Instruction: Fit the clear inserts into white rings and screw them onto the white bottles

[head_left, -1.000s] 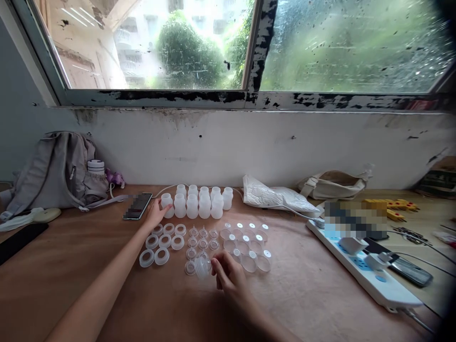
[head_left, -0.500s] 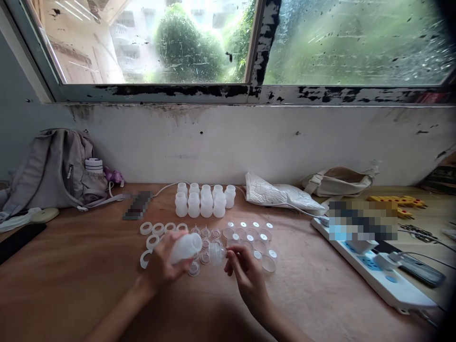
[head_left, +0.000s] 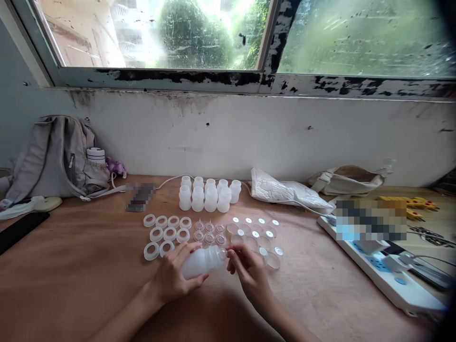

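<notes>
My left hand (head_left: 178,271) is wrapped round a frosted white baby bottle (head_left: 195,264), tilted with its neck to the right. At the bottle's mouth sits a translucent collar with a clear teat (head_left: 221,254). My right hand (head_left: 247,266) pinches the tip of that teat. Whether the collar is seated on the neck I cannot tell. Beyond my hands lie rows of collar rings (head_left: 151,244), clear teats (head_left: 209,237) and clear round caps (head_left: 273,267) with white dots. Several frosted bottles (head_left: 211,203) stand upright behind them.
A grey backpack (head_left: 53,156) leans at the back left, near a phone (head_left: 137,204). A white plastic package (head_left: 278,190) and a beige bag (head_left: 345,180) lie along the wall. A white power strip (head_left: 399,285) with plugs and cables runs down the right.
The bottle and the collar with its teat, apart before, now meet at the bottle's mouth. My left hand has come lower, uncovering more rings and teats. The view has tipped down slightly.
</notes>
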`<state>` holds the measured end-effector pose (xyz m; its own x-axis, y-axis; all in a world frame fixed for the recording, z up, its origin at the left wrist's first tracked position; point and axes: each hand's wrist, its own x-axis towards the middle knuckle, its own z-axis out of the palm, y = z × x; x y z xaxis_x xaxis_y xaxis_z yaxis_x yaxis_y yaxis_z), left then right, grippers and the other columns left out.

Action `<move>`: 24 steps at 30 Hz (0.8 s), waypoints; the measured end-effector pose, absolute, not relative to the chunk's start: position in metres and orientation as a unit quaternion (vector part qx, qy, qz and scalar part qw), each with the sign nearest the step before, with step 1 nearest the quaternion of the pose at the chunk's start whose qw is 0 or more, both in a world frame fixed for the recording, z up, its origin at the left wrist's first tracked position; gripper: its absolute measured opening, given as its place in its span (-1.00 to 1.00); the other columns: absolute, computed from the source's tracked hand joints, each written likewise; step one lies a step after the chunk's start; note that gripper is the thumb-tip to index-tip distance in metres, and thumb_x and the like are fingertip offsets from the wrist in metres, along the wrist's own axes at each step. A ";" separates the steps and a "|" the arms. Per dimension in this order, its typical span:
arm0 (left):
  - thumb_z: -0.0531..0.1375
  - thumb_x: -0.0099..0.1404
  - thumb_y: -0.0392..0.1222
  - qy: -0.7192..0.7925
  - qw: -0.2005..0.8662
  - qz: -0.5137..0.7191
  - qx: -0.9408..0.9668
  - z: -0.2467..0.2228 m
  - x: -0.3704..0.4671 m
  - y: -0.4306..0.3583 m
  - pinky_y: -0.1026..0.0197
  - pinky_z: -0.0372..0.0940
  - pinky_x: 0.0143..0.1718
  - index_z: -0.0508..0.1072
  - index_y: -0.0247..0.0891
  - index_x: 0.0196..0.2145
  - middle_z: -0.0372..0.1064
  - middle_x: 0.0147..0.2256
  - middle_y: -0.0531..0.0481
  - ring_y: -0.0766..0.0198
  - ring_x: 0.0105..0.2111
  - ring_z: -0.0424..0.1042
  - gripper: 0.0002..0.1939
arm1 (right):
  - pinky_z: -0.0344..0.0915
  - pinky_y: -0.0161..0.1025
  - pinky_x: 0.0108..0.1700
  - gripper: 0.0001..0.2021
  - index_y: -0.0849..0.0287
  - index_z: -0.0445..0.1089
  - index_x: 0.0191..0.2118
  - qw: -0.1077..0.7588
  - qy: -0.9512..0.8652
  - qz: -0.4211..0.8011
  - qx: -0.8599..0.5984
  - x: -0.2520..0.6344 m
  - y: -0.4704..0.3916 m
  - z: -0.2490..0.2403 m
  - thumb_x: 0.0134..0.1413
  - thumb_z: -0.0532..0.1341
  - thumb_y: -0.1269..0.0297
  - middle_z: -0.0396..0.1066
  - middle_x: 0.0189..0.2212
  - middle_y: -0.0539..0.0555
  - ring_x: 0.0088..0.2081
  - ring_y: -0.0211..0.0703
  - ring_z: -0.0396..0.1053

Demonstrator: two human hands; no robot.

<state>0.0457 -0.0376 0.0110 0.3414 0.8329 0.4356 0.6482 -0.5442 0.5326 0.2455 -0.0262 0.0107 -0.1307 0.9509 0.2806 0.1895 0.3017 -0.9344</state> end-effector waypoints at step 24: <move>0.20 0.01 -0.07 0.440 0.145 0.347 0.815 0.006 0.047 -0.038 0.17 0.29 -0.29 0.22 -0.18 -0.13 0.32 -0.27 -0.05 0.18 -0.28 0.36 -0.55 | -0.05 -0.36 -0.61 -0.65 0.15 0.04 -0.64 0.444 -0.665 0.339 -0.496 0.247 -0.023 0.010 0.06 0.06 0.11 0.01 -0.72 -0.10 -0.65 -0.36 -0.03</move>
<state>0.0473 -0.0376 0.0061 0.3722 0.8187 0.4372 0.6171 -0.5702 0.5424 0.2472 -0.0232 0.0095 -0.1141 0.9603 0.2545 0.3594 0.2787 -0.8906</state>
